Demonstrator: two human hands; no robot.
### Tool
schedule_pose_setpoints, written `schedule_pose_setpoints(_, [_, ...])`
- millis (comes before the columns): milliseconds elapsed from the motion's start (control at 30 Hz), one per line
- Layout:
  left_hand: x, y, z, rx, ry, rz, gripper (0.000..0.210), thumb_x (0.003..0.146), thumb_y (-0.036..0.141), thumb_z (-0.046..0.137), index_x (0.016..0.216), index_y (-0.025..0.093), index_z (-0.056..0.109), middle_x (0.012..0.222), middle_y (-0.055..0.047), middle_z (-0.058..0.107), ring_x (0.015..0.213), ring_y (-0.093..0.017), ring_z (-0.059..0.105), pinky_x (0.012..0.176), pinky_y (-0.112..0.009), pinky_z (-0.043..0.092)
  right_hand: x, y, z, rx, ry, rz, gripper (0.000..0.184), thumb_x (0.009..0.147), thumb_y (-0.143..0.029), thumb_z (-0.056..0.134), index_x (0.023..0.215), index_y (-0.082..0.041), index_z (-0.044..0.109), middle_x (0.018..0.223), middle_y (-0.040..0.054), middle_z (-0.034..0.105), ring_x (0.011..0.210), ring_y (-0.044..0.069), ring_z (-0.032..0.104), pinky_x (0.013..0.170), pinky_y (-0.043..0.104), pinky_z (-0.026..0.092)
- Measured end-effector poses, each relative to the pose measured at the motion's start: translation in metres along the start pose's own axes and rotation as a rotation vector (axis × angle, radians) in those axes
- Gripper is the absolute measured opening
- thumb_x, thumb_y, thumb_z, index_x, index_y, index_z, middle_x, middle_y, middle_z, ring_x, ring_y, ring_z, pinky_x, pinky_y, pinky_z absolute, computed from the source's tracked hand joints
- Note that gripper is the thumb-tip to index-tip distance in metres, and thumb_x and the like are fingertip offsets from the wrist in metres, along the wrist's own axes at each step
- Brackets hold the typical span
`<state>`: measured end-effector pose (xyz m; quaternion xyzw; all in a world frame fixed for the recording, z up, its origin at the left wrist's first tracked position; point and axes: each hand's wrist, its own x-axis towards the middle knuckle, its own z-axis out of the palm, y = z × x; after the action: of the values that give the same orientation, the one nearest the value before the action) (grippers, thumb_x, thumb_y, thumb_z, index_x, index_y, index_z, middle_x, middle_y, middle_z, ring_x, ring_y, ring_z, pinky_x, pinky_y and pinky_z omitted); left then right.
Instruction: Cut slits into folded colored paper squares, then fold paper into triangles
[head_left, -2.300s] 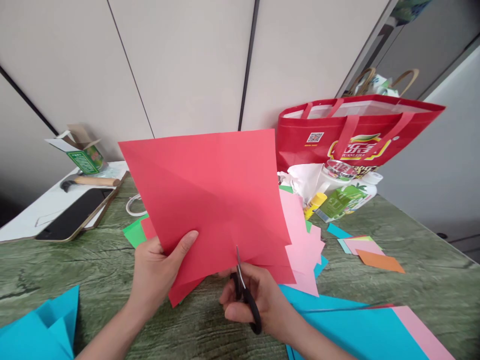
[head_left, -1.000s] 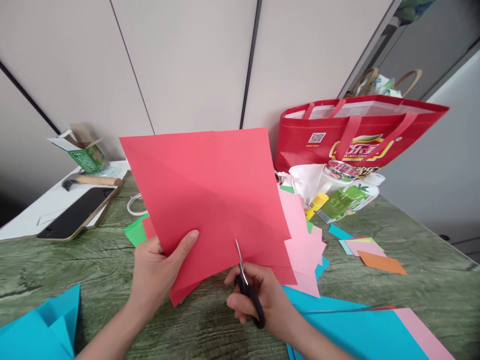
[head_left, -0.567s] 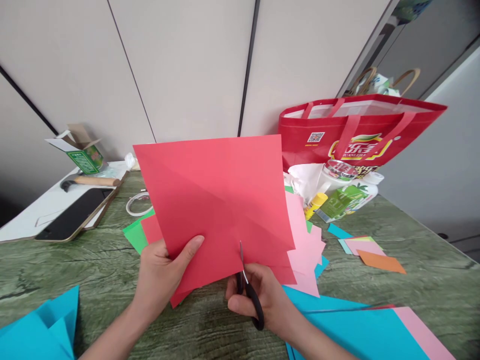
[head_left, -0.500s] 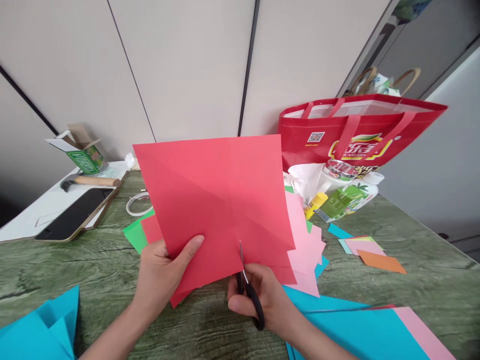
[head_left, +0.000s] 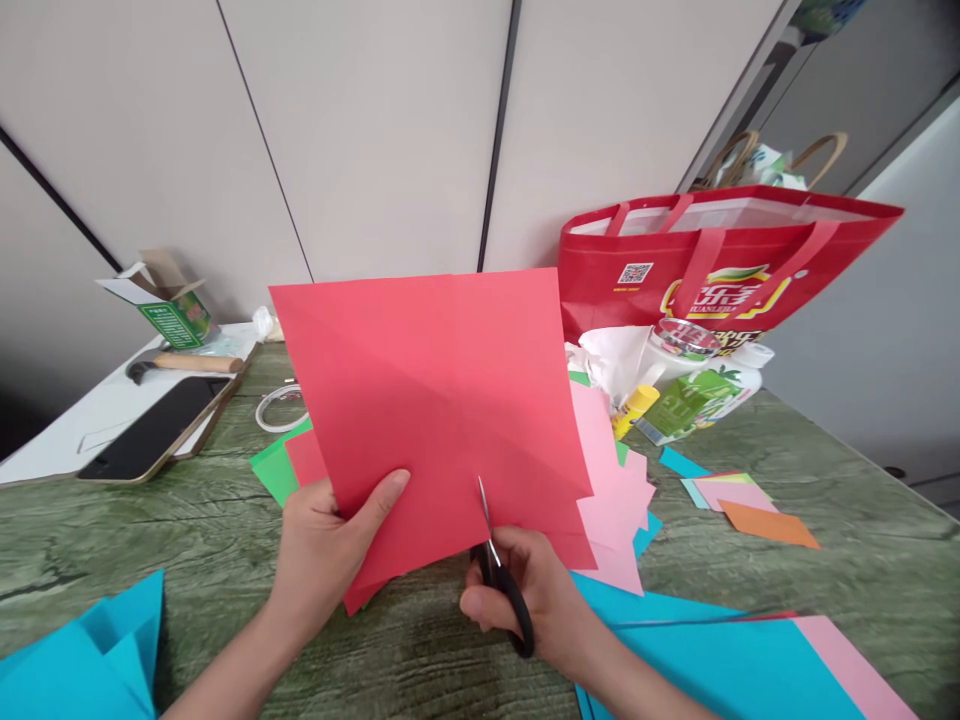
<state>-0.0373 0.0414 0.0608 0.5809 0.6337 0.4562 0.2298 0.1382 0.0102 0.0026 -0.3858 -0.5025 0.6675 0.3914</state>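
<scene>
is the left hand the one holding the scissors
No, the scissors are in the right hand, while the left hand grips the red sheet.

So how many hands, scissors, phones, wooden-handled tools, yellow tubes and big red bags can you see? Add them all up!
Hands: 2 (left hand, right hand)
Scissors: 1 pair
Phone: 1
Wooden-handled tool: 1
Yellow tube: 1
Big red bag: 1
Total: 7

Coloured papers (head_left: 735,665) lie on a green table (head_left: 847,580).
</scene>
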Motion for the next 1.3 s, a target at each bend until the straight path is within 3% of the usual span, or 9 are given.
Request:
schedule_pose_setpoints(467, [0.0001,-0.0009,0.0005,0.007,-0.001,-0.018,0.022,0.065,0.039,0.064,0.059,0.018,0.069,0.064,-0.001,0.073,0.054,-0.019,0.065,0.041,-0.022,0.049,0.0008,-0.0032,0.005,0.012,0.064,0.121,0.044,0.057,-0.052,0.07,0.073,-0.015,0.051,0.045,-0.0058,0.047,0.036,0.006,0.04,0.037,0.02,0.03])
schedule_pose_setpoints(833, [-0.0055,-0.0015,0.0062,-0.111,-0.127,-0.058,0.019,0.066,0.036,0.064,0.06,0.018,0.069,0.069,0.0,0.074,0.057,-0.02,0.066,0.041,-0.022,0.049,0.0038,-0.0028,0.0046,0.09,0.022,-0.049,0.04,0.058,-0.05,0.072,0.074,-0.019,0.051,0.061,-0.0023,0.051,0.053,0.011,0.045,0.051,0.023,0.037])
schedule_pose_setpoints(1100, [-0.0043,0.0002,0.0059,-0.141,-0.136,-0.104,0.019,0.066,0.037,0.065,0.061,0.019,0.069,0.071,-0.002,0.074,0.059,-0.021,0.066,0.04,-0.024,0.05,0.0036,-0.0063,0.0047,0.035,0.065,-0.029,0.039,0.057,-0.051,0.072,0.064,-0.02,0.05,0.059,-0.0031,0.046,0.052,0.01,0.04,0.05,0.023,0.036])
schedule_pose_setpoints(1300, [-0.0033,-0.0038,0.006,-0.15,-0.126,-0.12,0.02,0.065,0.038,0.066,0.063,0.018,0.07,0.068,-0.002,0.074,0.055,-0.019,0.065,0.041,-0.023,0.05,0.0044,-0.0064,0.0056,0.029,0.092,-0.045,0.04,0.057,-0.051,0.071,0.069,-0.02,0.048,0.057,-0.0043,0.047,0.049,0.01,0.04,0.047,0.022,0.035])
